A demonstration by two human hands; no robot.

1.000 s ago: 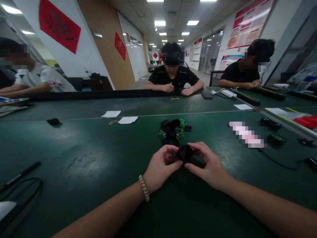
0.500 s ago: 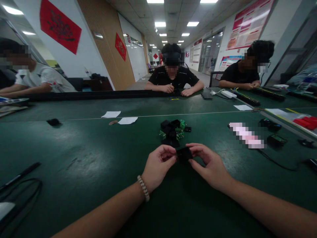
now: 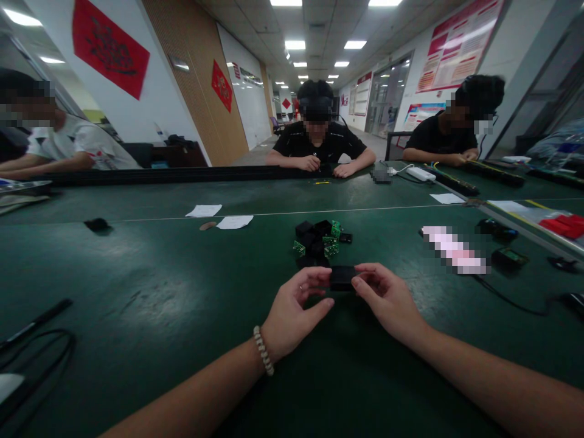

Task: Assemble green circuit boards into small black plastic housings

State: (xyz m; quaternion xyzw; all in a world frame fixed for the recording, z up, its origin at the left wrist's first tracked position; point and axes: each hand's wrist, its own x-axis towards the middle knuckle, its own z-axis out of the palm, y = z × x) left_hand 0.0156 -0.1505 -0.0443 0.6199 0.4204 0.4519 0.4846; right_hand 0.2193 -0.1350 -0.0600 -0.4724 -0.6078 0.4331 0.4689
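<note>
A small black box-shaped plastic part is between my hands, above the green table. My right hand pinches its right end between thumb and fingers. My left hand, with a beaded bracelet at the wrist, has its thumb spread away from the fingers. Its fingertips are at the part's left edge; whether they touch it I cannot tell. Just beyond lies a pile of black plastic housings, with small green circuit boards among them.
Green table with white paper pieces, a phone on a cable at right, and a black pen with cables at left. Black devices lie at far right. Several people sit across the table.
My left thumb has come away from the black part and the left hand has opened. The part has turned and now shows a broad flat side; my right hand still grips it.
</note>
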